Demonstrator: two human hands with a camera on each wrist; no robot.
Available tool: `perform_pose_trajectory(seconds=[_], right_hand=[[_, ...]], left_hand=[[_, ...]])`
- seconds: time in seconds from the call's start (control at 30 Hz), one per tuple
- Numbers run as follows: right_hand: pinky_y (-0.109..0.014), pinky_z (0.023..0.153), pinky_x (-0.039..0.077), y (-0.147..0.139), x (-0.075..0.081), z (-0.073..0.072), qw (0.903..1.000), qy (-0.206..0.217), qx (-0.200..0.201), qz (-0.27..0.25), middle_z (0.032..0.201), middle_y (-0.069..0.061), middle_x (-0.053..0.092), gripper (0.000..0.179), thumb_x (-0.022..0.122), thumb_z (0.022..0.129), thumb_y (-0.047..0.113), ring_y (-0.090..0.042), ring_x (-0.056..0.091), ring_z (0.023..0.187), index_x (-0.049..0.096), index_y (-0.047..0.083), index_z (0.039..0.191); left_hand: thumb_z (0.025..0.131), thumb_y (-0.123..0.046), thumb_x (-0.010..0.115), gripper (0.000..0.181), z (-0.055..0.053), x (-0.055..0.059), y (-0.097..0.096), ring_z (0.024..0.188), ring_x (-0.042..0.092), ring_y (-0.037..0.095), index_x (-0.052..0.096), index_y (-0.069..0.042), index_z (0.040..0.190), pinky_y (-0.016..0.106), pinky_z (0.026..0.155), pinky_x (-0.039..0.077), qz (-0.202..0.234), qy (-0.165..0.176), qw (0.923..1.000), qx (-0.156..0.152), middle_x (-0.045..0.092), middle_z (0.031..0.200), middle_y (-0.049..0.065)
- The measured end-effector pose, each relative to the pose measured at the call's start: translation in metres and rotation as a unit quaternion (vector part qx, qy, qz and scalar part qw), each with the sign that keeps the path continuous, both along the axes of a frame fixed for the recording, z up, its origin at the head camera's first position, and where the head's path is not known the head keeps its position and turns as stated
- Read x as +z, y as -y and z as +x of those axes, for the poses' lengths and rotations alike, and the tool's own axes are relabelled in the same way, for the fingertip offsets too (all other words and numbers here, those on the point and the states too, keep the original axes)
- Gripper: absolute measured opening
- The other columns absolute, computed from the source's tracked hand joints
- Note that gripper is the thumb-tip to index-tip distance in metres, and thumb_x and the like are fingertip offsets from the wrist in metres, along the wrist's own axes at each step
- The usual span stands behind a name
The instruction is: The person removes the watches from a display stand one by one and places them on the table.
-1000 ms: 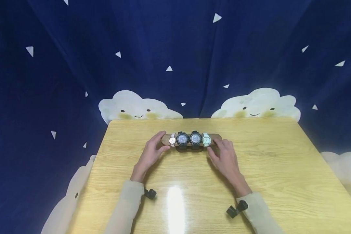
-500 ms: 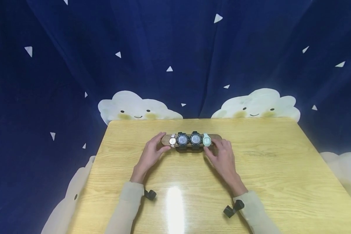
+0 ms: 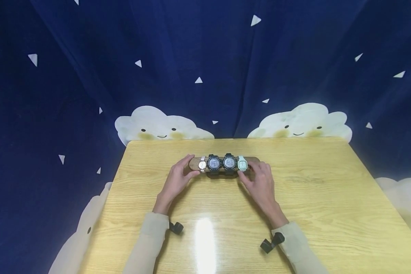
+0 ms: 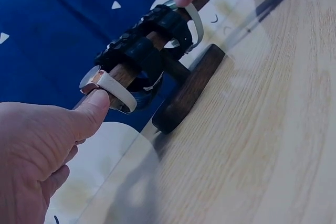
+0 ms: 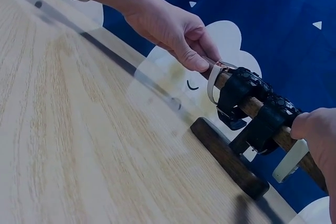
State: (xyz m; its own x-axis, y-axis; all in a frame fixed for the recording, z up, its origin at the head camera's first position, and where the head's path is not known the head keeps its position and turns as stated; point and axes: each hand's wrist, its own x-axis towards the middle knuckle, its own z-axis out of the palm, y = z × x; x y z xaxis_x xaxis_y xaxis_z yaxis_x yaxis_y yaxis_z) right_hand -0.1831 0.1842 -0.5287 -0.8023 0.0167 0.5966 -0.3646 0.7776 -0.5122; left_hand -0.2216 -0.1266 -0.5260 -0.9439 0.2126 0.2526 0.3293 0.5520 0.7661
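A dark wooden watch stand (image 3: 193, 164) bears a row of wristwatches on its horizontal bar. From left to right come a small white-strapped watch (image 3: 202, 165), two chunky black watches (image 3: 214, 163) and a mint green watch (image 3: 242, 164). My left hand (image 3: 176, 182) grips the bar's left end, its thumb close beside the white strap in the left wrist view. At the other end my right hand (image 3: 261, 184) pinches the mint green watch, thumb at its near edge and fingers toward the bar's right end. The stand's base (image 4: 186, 93) sits on the table under the bar.
The light wooden table (image 3: 315, 198) reaches back to a dark blue curtain (image 3: 178, 57) printed with clouds and triangles. Small black wrist cameras (image 3: 272, 242) sit at both sleeves. Glare (image 3: 205, 243) lies on the table's front part.
My right hand has shifted slightly left, its thumb coming to the near edge of the mint green watch. The left hand and the stand have stayed in place.
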Motion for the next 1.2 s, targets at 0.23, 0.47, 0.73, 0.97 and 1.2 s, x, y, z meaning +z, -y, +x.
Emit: perform_pose_trajectory(seconds=[0.23,0.47,0.73,0.97,1.2], right_hand=[[-0.029,0.066,0.036,0.0006,-0.0013,-0.002,0.9999,-0.016,0.001,0.003,0.089,-0.01,0.06,0.047,0.089,0.083,0.025,-0.026,0.048,0.085,0.074,-0.004,0.117],[-0.034,0.069,0.037,0.0013,-0.0023,-0.004,0.999,-0.045,0.001,0.005,0.092,-0.014,0.061,0.045,0.089,0.081,0.024,-0.029,0.048,0.085,0.076,-0.005,0.114],[-0.042,0.078,0.044,0.0029,-0.0023,-0.0037,0.9988,-0.048,0.004,0.003,0.112,-0.023,0.067,0.047,0.088,0.082,0.022,-0.037,0.055,0.098,0.074,-0.008,0.115],[-0.043,0.08,0.045,0.0032,-0.0049,-0.0052,0.9989,-0.046,0.003,0.002,0.112,-0.024,0.067,0.046,0.088,0.082,0.022,-0.038,0.055,0.099,0.074,-0.009,0.113],[-0.041,0.081,0.043,0.0033,-0.0072,-0.0069,0.9986,-0.052,0.004,-0.005,0.11,-0.024,0.067,0.046,0.089,0.081,0.021,-0.038,0.055,0.098,0.074,-0.009,0.113]], left_hand=[[0.09,-0.028,0.082,0.068,0.0022,0.0018,0.0001,0.148,0.044,0.034,0.056,-0.01,0.15,0.05,0.125,0.032,-0.001,-0.002,1.0,0.003,0.049,0.157,0.018],[0.091,-0.028,0.081,0.068,0.0014,0.002,0.0004,0.149,0.043,0.035,0.054,-0.009,0.151,0.051,0.125,0.032,-0.001,0.0,1.0,0.0,0.048,0.157,0.022],[0.09,-0.026,0.082,0.068,0.0009,0.0031,0.0008,0.147,0.045,0.037,0.055,-0.007,0.15,0.052,0.124,0.033,-0.002,-0.009,1.0,-0.003,0.049,0.156,0.024],[0.091,-0.027,0.081,0.067,0.0019,0.0046,0.0005,0.148,0.043,0.036,0.055,-0.008,0.15,0.051,0.125,0.032,-0.004,0.001,1.0,0.0,0.048,0.157,0.023],[0.092,-0.029,0.08,0.067,0.0019,0.0045,0.0005,0.148,0.043,0.035,0.055,-0.009,0.15,0.05,0.125,0.031,-0.008,0.004,1.0,0.001,0.048,0.157,0.024]])
